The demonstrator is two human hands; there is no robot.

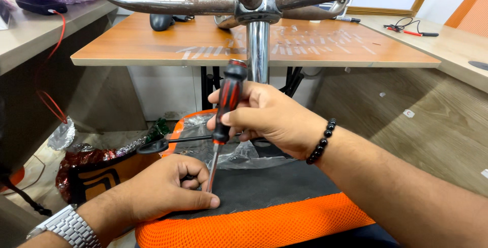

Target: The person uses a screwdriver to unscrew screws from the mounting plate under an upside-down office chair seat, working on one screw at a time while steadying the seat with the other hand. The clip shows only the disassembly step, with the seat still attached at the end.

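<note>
An office chair lies upside down before me, its orange mesh seat edge [254, 225] near and its black underside [274, 184] facing up. The chrome column [258, 50] and rusty chrome legs [168, 4] rise above. My right hand [269, 118] grips the red and black handle of a screwdriver [223, 108], whose shaft points down onto the black underside. My left hand [162, 189] rests curled on the seat, its fingers around the shaft's tip, thumb flat on the fabric. A black lever [157, 145] sticks out leftward beneath the handle.
An orange-topped table [152, 44] stands behind the chair with a black mouse-like object [161, 22]. Clear plastic wrap [234, 151] lies around the column base. Crumpled foil and a red wrapper [84, 156] sit on the floor at left. A wooden desk panel [437, 121] is at right.
</note>
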